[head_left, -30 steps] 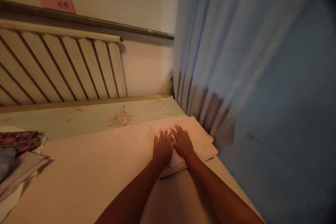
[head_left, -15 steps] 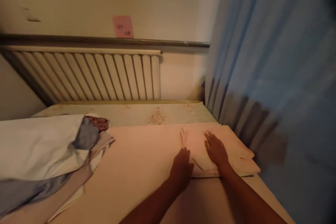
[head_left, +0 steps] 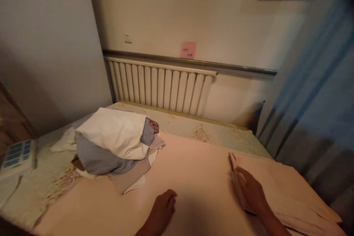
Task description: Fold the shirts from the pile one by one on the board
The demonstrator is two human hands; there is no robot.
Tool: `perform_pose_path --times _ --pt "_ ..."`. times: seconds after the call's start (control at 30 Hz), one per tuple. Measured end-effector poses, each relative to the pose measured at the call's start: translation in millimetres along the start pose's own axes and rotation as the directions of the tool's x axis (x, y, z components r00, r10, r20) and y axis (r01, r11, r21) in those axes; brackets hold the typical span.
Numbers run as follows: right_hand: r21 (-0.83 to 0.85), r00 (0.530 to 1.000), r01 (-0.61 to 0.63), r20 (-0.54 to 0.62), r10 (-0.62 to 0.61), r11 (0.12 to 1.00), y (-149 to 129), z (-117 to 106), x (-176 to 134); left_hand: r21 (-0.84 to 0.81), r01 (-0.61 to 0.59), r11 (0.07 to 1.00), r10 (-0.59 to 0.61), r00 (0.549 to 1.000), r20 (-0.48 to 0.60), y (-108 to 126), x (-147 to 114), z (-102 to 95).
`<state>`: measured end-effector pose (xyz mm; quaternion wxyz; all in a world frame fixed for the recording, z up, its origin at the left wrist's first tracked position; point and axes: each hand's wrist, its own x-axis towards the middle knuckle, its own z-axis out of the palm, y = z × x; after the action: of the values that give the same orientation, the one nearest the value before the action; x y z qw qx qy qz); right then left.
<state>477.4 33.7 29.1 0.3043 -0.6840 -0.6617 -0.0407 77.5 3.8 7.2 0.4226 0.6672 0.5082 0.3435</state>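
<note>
A folded pink garment point(head_left: 287, 184) lies at the right on a smooth pink sheet point(head_left: 190, 169). My right hand point(head_left: 253, 191) is at its left edge, fingers bent over the fold, and the edge stands slightly raised there. My left hand point(head_left: 162, 208) is over the pink sheet near the bottom centre, its fingers curled in with nothing visible in them. Left of it lies a heap of clothes, with a white cloth point(head_left: 116, 129) on top and a grey-blue cloth point(head_left: 96, 156) beneath.
A pale flowered cover point(head_left: 201, 132) spreads under the sheet. A white radiator point(head_left: 163, 84) and a wall bar run behind. A blue curtain point(head_left: 315, 99) hangs at the right. A white device with blue panels point(head_left: 19, 155) sits far left.
My view has turned left. My left hand has left the pink garment and moved over the bare sheet, curling its fingers. My right hand has gone from lying flat on the garment to its left edge.
</note>
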Motion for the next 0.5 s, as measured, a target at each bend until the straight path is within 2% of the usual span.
perform_pose_path --times 0.1,0.23,0.3,0.37,0.5 --pt "0.158 0.995 -0.013 0.1 -0.003 0.987 -69 27 -11 -0.219 0.082 0.972 -0.079 0.997 0.021 -16 0 -8.9" --pt "0.36 0.955 -0.057 0.291 -0.054 0.931 -151 53 -7 -0.395 0.095 0.914 -0.083 0.995 0.047 -29 3 -14.8" --pt "0.429 0.921 -0.071 0.374 -0.105 0.9 -190 63 3 -0.433 0.107 0.895 -0.079 0.993 0.082 -30 4 -17.1" --pt "0.466 0.899 -0.063 0.41 -0.153 0.883 -229 75 17 -0.442 0.142 0.886 -0.103 0.988 0.112 -29 5 -19.7" --pt "0.521 0.882 -0.05 0.424 -0.207 0.852 -306 109 49 -0.405 0.326 0.854 -0.268 0.943 0.195 -21 5 -30.9"
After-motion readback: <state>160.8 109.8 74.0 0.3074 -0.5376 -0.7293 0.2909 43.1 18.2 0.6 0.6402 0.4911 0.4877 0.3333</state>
